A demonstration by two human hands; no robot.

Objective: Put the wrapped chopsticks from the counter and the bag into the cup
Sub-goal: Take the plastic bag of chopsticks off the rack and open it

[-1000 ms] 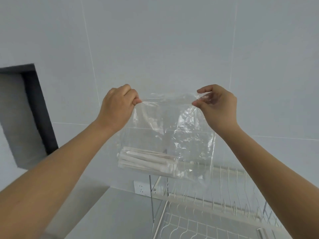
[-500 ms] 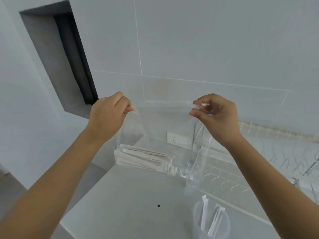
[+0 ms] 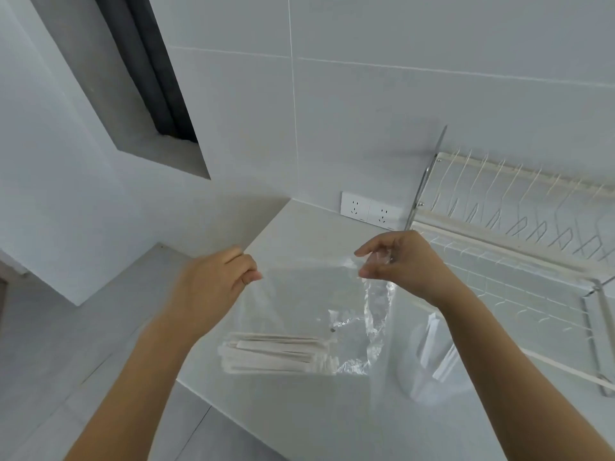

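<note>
Head view: held a clear plastic bag [image 3: 299,307] up over the pale bench [image 3: 299,414], left hand [image 3: 213,287] pinching its top left corner, right hand [image 3: 402,264] pinching the crumpled top right corner. Showed a bundle of wrapped chopsticks [image 3: 276,354] lying flat along the bag's bottom. Showed a translucent cup [image 3: 429,371] standing on the bench just right of the bag, with wrapped chopsticks upright inside. Had a white dish rack [image 3: 519,247] further right against the tiled wall, beside a wall socket [image 3: 369,212].

Pale tiled wall [image 3: 399,94], dark window recess [image 3: 156,78], double socket [image 3: 369,211], grey floor [image 3: 66,344].
</note>
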